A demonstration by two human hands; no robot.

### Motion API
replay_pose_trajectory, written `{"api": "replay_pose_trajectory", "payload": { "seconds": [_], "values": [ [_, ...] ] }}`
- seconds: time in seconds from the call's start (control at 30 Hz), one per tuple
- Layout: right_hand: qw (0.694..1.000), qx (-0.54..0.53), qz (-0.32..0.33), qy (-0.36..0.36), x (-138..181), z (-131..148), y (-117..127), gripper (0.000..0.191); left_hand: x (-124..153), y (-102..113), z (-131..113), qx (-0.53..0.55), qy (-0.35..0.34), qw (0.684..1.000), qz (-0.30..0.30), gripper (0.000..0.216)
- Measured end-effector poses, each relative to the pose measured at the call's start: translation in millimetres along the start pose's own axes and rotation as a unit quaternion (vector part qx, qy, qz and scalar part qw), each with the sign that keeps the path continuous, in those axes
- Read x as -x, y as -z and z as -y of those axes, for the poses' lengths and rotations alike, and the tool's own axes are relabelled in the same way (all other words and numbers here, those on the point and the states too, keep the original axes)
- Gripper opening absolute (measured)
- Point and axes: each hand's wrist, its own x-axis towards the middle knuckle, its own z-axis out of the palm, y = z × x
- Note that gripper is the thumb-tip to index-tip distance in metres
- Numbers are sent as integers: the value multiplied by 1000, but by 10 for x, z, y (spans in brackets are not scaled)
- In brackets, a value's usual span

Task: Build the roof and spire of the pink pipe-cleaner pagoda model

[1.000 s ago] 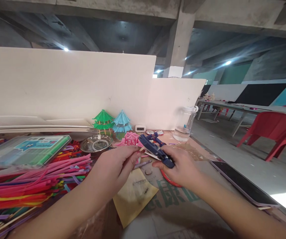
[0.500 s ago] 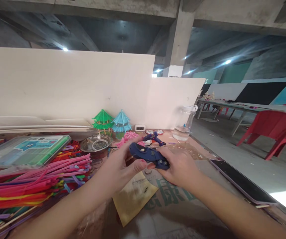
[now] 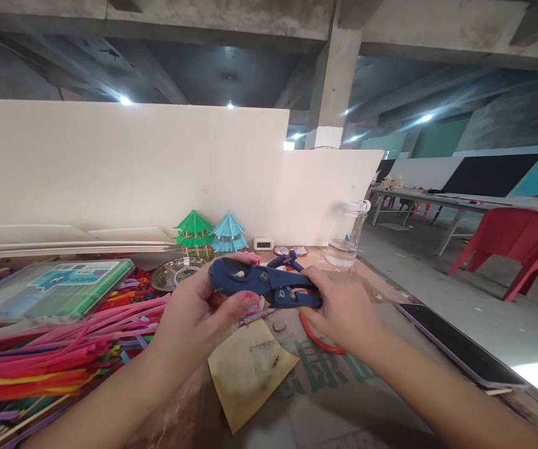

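Cradling the blue cutter (image 3: 254, 282) by its head, the L hand (image 3: 198, 312) had thumb in front, other fingers mostly hidden behind. R hand (image 3: 344, 302) had its fingers wrapped round the handle ends; far side couldn't be seen. So both hands were grasping the same tool, held approx. lvl above the tabletop (image 3: 316, 253), head toward 9 o'clk, handles toward 3.

Just chgd: 1 sec ago the cutter slanted, head up toward 11 o'clk, & L fingers pinched a thin pale stick beside it. Since then L hand had come round the head & the tool had swung flatter, toward 9. No stick showed in a pinch now; only a pale bit (image 3: 239, 273) in the head's curve, couldn't tell if loose or wedged. Prob. meant attn had gone from stick to the tool itself, w/ cutting on hold.

Rest, w/ cutter as clock ctr: yellow paper (image 3: 253, 374) at 6; red loop (image 3: 320, 343), poss. scissor handle, abt 4–5; phone (image 3: 459, 343) btwn 3 & 4; bottle (image 3: 346, 237) at 2; small gun-shaped tool (image 3: 288, 259) at 1, partly hidden; digital clock (image 3: 263, 244) at 12; lt-blue paper tree (image 3: 229, 234) at 11; green one (image 3: 194, 234) at 10; metal dish (image 3: 160, 272) at 9; fuzzy stems (image 3: 63, 330) btwn 8 & 9.
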Motion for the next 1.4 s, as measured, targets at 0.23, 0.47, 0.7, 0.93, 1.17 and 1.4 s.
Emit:
{"api": "replay_pose_trajectory", "payload": {
  "seconds": [0.23, 0.47, 0.7, 0.93, 1.17, 1.4],
  "values": [
    [997, 36, -51, 40, 42, -137, -109, 8, 48, -23, 137, -21, 9, 998, 61, 35],
    [1000, 27, 13, 1, -21, -197, -119, 5, 9, -2, 306, -175, 21, 980, 89, 45],
    [998, 30, 42, -20, -16, -37, -57, 21, 43, -63, 334, -196, 39, 973, 113, 41],
    [998, 40, -10, 39, 36, -193, -167, 17, 53, -77, 217, -303, 32, 943, 133, 41],
    [998, -1, -41, 49, 29, -253, -196, 28, 41, -60, 233, -311, -1, 942, 129, 35],
    [999, -12, -14, 44, 46, -265, -268, 17, 62, -60, 384, -308, 23, 943, 127, 36]
  ]
}}
